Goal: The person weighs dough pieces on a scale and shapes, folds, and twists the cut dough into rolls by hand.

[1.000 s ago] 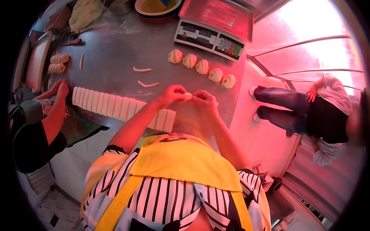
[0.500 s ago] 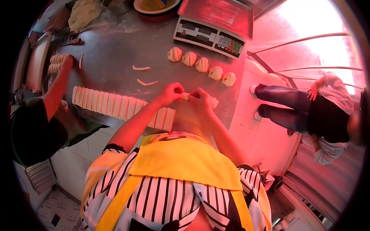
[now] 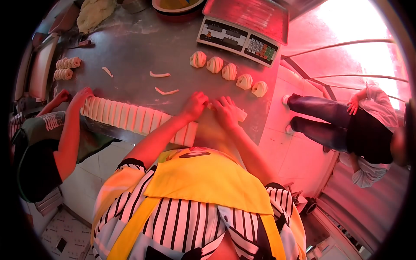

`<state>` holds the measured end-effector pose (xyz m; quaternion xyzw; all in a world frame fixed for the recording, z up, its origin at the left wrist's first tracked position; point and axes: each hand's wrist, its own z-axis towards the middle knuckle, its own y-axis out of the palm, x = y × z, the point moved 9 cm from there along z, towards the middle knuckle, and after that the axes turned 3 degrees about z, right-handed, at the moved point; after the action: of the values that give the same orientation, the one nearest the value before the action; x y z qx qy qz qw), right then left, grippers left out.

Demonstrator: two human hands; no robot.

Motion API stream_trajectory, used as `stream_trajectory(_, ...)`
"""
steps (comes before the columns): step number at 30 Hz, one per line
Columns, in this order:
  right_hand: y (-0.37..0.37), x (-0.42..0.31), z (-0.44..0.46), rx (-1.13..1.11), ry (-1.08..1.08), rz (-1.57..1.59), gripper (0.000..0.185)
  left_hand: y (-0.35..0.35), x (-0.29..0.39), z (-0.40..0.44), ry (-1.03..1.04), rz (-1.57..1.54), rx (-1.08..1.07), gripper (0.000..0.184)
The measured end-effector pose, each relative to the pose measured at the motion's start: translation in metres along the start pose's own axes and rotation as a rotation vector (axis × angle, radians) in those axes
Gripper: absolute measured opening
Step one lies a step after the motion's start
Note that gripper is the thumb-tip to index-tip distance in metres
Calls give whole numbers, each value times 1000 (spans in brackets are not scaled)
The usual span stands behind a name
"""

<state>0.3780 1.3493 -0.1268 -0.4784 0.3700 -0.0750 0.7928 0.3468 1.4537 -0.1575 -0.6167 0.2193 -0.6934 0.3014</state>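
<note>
My left hand is curled at the near part of the table, its fingertips by one end of a pale dough strip. Pressed together over that same strip are the fingers of my right hand; its far end sticks out to the right. The part between my hands is mostly hidden. Under my left forearm runs a long row of cut dough slices. Beyond my hands, several twisted dough rolls stand in a slanting line. Thin dough scraps lie on the metal table.
A digital scale stands at the back right, beside a bowl. A large dough lump and shaped dough rolls are at left. A co-worker's hand is at the row's left end. Another person stands right.
My fingers have shifted slightly along the dough strip, the right hand now lying flatter over it. The co-worker's hand has moved from the shaped rolls to the slice row, leaving a scrap nearby.
</note>
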Motion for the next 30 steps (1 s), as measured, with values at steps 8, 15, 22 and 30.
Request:
stream_trajectory(8,9,10,-1,-120,38,-64,3,2,-10,7,-140,12,-131,13)
stream_trajectory(15,16,4,-8,-167,48,-107,15,2,-9,5,-212,57,-224,19)
stream_trajectory(22,12,-1,-10,-190,46,-94,14,6,-12,0,-286,452,-189,22)
stream_trajectory(30,-7,14,-29,-69,380,395,20,11,13,13,-367,-179,-297,23)
